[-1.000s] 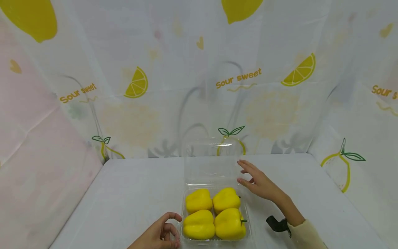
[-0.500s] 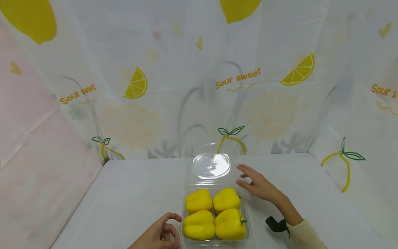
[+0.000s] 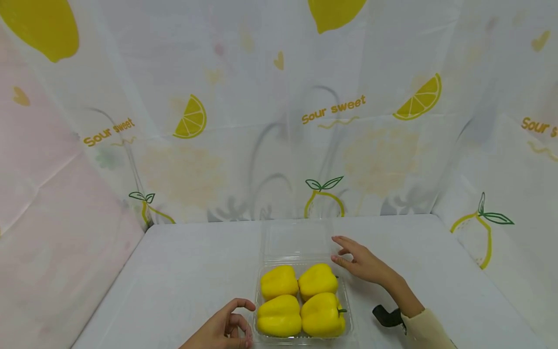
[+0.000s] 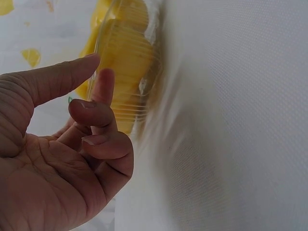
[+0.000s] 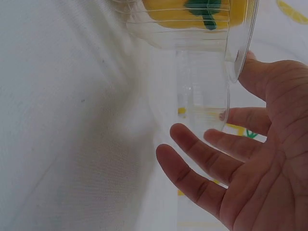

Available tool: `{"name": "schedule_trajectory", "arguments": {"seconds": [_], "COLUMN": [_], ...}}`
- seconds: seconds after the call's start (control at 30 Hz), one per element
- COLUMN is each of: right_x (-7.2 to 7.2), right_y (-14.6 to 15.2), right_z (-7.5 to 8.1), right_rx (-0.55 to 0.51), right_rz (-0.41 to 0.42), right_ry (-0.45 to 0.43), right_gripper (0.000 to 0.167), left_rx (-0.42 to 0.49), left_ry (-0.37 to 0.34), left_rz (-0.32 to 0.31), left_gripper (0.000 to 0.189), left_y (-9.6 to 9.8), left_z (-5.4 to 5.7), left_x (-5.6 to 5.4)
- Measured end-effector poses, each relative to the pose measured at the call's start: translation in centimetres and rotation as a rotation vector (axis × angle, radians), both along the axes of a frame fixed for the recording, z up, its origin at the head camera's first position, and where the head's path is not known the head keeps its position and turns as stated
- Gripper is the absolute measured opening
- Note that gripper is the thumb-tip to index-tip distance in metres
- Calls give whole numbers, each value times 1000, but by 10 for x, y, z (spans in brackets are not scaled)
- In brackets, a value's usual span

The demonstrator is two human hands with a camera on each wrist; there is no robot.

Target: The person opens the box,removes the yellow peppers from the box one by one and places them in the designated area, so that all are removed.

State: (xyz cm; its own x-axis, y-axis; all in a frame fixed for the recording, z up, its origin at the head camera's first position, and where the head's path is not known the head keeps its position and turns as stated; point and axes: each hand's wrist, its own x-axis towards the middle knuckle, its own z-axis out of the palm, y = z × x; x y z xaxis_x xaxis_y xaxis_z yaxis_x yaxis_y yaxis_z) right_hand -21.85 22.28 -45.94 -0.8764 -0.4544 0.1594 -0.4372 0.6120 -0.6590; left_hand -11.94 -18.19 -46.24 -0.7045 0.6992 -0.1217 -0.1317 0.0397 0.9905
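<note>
A clear plastic clamshell box (image 3: 257, 334) stands on the table with several yellow bell peppers (image 3: 279, 315) in its base. Its see-through lid (image 3: 296, 237) leans back, hinged at the far side. My left hand (image 3: 222, 325) is at the box's left side, fingers loosely bent. In the left wrist view its thumb and index fingertips meet the box's rim and wall. At the far right corner is my right hand (image 3: 362, 259), fingers spread and slightly bent. The right wrist view shows the right thumb (image 5: 257, 77) at the base's rim and a fingertip at the lid's edge.
A white cloth covers the table (image 3: 196, 261). Behind it hangs a fabric backdrop (image 3: 244, 121) printed with lemons, with a pinkish sheet (image 3: 52, 242) on the left. A black device (image 3: 387, 316) is strapped at the right wrist near the sleeve (image 3: 425, 329).
The lid has tipped further back and lower, away from the base. My right hand has come down slightly with it. The left hand and the peppers stay in place.
</note>
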Motion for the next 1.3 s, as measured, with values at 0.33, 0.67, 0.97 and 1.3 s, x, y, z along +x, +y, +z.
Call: {"name": "schedule_trajectory", "arguments": {"seconds": [0.33, 0.67, 0.97, 1.3], "right_x": [-1, 1, 11, 32], "right_y": [2, 4, 7, 9], "right_z": [-3, -1, 5, 21], "right_rx": [-12, -9, 27, 80], "right_rz": [18, 21, 37, 27], "right_ry": [-40, -109, -103, -108], "right_gripper": [59, 64, 69, 70], "left_rx": [-27, -39, -52, -66], "left_ry": [-9, 0, 9, 32], "left_rz": [5, 12, 14, 15], "left_gripper": [55, 55, 56, 56], "left_y": [0, 0, 1, 1], "left_z": [2, 1, 1, 5], "left_x": [0, 1, 2, 3]}}
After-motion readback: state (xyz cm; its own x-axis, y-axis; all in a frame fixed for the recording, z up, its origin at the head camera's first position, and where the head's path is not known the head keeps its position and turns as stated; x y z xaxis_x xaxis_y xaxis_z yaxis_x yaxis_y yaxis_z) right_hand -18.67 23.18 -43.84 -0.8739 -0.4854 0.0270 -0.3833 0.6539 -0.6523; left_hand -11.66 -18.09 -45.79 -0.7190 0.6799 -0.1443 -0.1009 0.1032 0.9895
